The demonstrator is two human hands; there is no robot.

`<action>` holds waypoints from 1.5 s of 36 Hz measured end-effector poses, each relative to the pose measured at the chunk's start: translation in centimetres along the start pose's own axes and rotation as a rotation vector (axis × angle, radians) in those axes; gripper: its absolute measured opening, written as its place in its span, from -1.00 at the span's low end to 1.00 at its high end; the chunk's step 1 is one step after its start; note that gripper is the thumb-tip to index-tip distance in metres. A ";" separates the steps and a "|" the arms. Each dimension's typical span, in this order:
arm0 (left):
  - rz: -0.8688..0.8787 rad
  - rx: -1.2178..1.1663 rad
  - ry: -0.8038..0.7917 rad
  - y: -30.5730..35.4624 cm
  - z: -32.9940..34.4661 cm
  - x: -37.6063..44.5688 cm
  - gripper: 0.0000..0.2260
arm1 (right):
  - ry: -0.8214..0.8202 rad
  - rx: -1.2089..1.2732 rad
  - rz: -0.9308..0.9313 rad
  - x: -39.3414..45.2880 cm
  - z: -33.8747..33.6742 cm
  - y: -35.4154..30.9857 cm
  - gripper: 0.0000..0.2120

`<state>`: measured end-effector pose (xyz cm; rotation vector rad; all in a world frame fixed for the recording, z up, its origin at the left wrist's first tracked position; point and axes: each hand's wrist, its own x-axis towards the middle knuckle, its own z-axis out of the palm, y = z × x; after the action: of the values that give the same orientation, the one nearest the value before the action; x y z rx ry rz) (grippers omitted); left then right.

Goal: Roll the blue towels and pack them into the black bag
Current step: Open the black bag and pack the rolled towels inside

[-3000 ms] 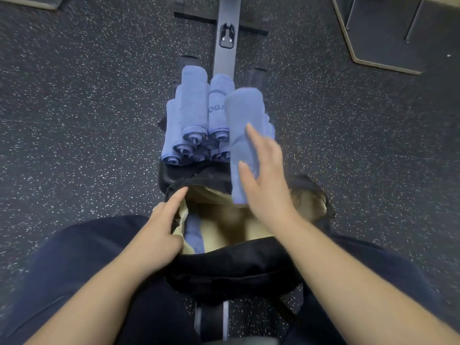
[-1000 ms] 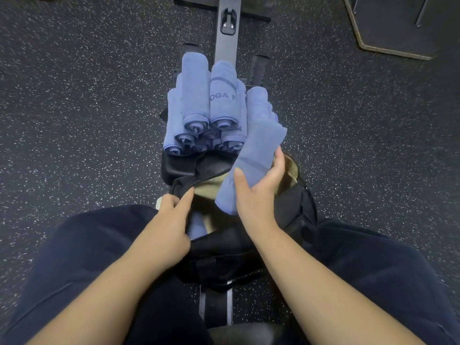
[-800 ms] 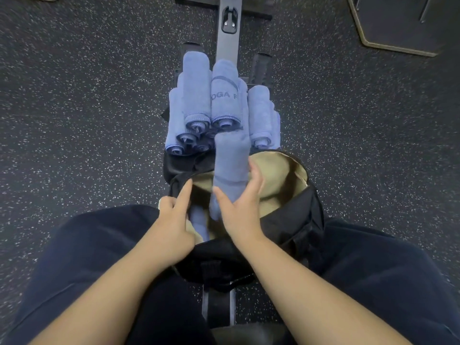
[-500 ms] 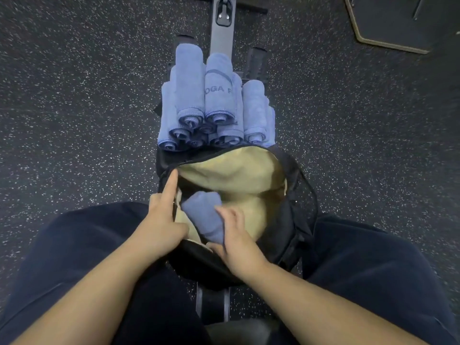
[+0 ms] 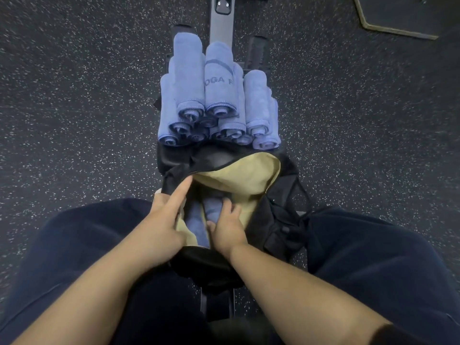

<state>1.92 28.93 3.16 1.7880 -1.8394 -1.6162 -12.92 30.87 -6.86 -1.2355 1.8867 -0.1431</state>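
Towels [image 5: 219,95] sit rolled and stacked on the worktop just beyond the black bag [image 5: 281,220]; soft and light, each is best gripped round its middle so it stays wound. Left hand [image 5: 161,220] holds the bag's rim back, forefinger straight, while right hand [image 5: 227,227] curls round a rolled towel [image 5: 211,210] inside the tan lining.

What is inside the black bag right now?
Inside the black bag, on tan lining, are rolled blue towels; the right hand grips one. Anything deeper is hidden.

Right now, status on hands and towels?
Left hand holds bag rim open. Right hand grips rolled towel inside. Stack of rolls waits. Nothing blocking.
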 end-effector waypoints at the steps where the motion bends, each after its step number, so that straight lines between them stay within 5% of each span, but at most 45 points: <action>1: 0.003 0.008 -0.008 0.0 0.1 0.0 -0.09 | -0.016 0.000 0.011 0.1 0.1 -0.1 -0.41; 21: -0.051 0.009 0.056 -0.3 -0.6 0.2 -0.08 | -0.104 -0.111 -0.022 1.1 0.8 -1.0 -0.60; 30: -0.079 0.006 0.060 -0.5 -0.7 0.4 -0.07 | -0.105 -0.138 -0.199 0.4 -1.0 -0.2 -0.47; 35: -0.081 -0.004 0.087 -0.4 -0.6 0.6 -0.07 | -0.141 -0.252 -0.237 -0.5 -1.5 1.1 -0.59; 47: -0.092 0.031 0.129 -1.0 -1.0 0.4 -0.09 | -0.421 -0.362 -0.303 -1.3 -2.8 0.8 -0.41; 54: -0.097 0.026 0.152 -1.3 -1.2 0.3 -0.09 | -0.341 -0.663 -0.302 -2.3 -6.3 1.8 -0.30</action>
<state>3.55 28.34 2.63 1.9801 -1.7399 -1.4468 -18.28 31.54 -2.45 -1.8470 1.4755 0.5446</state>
